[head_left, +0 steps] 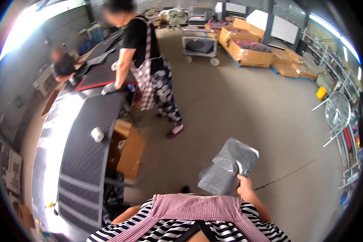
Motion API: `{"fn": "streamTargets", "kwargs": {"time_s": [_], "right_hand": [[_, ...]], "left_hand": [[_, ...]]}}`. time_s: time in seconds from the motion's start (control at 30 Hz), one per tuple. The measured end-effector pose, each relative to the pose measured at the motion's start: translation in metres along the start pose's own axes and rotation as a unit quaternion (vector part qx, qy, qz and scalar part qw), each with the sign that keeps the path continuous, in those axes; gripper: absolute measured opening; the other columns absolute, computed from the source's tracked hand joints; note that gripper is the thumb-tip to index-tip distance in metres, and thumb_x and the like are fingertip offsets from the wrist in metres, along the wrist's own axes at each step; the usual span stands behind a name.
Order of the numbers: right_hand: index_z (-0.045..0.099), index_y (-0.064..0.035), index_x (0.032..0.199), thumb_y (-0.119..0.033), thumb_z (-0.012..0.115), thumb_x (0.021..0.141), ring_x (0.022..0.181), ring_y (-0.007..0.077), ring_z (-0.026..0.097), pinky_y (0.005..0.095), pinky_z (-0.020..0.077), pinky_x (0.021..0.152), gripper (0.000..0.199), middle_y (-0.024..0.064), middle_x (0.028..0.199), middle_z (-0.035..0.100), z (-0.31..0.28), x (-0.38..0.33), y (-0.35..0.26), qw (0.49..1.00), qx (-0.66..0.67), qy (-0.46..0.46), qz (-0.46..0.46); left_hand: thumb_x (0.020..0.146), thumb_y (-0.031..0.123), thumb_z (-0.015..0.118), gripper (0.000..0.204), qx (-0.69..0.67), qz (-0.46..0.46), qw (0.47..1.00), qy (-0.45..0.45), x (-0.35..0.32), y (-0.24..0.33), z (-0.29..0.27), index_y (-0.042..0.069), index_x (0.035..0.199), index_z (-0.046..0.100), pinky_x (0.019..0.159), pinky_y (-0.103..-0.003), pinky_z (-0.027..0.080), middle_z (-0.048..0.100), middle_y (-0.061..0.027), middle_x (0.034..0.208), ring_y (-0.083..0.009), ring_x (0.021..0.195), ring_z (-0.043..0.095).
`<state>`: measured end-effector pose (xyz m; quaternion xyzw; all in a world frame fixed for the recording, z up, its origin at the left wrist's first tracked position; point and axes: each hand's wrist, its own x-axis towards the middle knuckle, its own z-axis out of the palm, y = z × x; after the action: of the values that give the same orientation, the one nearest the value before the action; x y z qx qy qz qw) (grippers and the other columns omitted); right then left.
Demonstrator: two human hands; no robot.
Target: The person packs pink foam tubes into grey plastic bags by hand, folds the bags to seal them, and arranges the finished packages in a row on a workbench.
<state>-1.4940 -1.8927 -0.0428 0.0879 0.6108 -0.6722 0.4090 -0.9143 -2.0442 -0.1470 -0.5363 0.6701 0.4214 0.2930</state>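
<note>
My right hand (245, 186) is closed on the edge of a folded grey plastic bag (230, 167), with the thumb on top. The bag looks shiny and creased, and hangs out in front of me over the floor. Whether it is one bag or a small stack I cannot tell. Of my left arm only a piece of forearm (126, 214) shows beside the checked apron (197, 205); the hand itself is hidden.
A long dark worktable (88, 153) runs along my left, with a white roll (97, 134) on it. An open cardboard box (131, 151) stands beside it. Two people work farther along. Beyond are a wheeled cart (199, 46), cartons on pallets (252, 52) and a standing fan (337, 111).
</note>
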Motion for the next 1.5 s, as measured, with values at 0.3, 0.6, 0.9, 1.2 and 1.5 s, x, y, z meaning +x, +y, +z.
{"fn": "streamTargets", "kwargs": {"time_s": [0.3,0.6,0.9,1.2,1.5], "right_hand": [[0.062,0.0081,0.12,-0.008,0.068,0.088,0.098,0.032,0.067,0.0453,0.0557,0.086,0.036,0.0159,0.111,0.066,-0.03,0.161,-0.144,0.982,0.028,0.081,-0.169],[0.059,0.0031,0.127,-0.023,0.06,0.096,0.103,0.0326,0.066,0.0505,0.055,0.088,0.04,0.0174,0.119,0.067,0.062,0.451,-0.263,0.991,-0.057,0.118,0.007],[0.065,0.0046,0.118,-0.003,0.07,0.086,0.093,0.0276,0.067,0.0442,0.0536,0.08,0.034,0.0126,0.107,0.069,0.369,0.706,-0.359,0.991,-0.122,-0.008,-0.054],[0.068,0.0095,0.099,-0.008,0.073,0.079,0.083,0.022,0.063,0.0413,0.0506,0.079,0.026,0.0122,0.092,0.068,0.716,0.873,-0.38,0.917,-0.389,-0.066,-0.062],[0.069,0.0087,0.103,-0.009,0.062,0.077,0.08,0.0285,0.069,0.0436,0.0531,0.071,0.033,0.019,0.086,0.071,0.986,1.055,-0.234,0.843,-0.532,-0.073,-0.038]], "left_hand": [[0.09,0.031,0.07,0.052,0.021,0.255,0.926,0.276,0.133,0.376,-0.369,0.007,0.136,0.06,0.108,-0.042,0.046,0.06,-0.0171,0.138,-0.0331,0.128,0.058],[0.096,0.052,0.056,0.059,0.068,0.152,0.983,0.076,0.327,0.424,-0.41,0.017,0.144,0.056,0.115,-0.045,0.041,0.052,-0.0113,0.15,-0.0321,0.135,0.053],[0.096,0.058,0.054,0.067,-0.19,-0.112,0.975,-0.011,0.393,0.386,-0.385,0.015,0.147,0.052,0.115,-0.043,0.04,0.049,-0.0132,0.153,-0.0302,0.139,0.05],[0.096,0.057,0.055,0.067,-0.419,-0.101,0.867,0.248,0.492,0.475,-0.595,0.014,0.147,0.051,0.115,-0.043,0.041,0.049,-0.0138,0.153,-0.0302,0.138,0.051],[0.096,0.057,0.057,0.068,-0.522,-0.173,0.787,0.28,0.509,0.547,-0.697,0.013,0.148,0.051,0.114,-0.042,0.041,0.048,-0.0145,0.154,-0.0301,0.137,0.051]]}}
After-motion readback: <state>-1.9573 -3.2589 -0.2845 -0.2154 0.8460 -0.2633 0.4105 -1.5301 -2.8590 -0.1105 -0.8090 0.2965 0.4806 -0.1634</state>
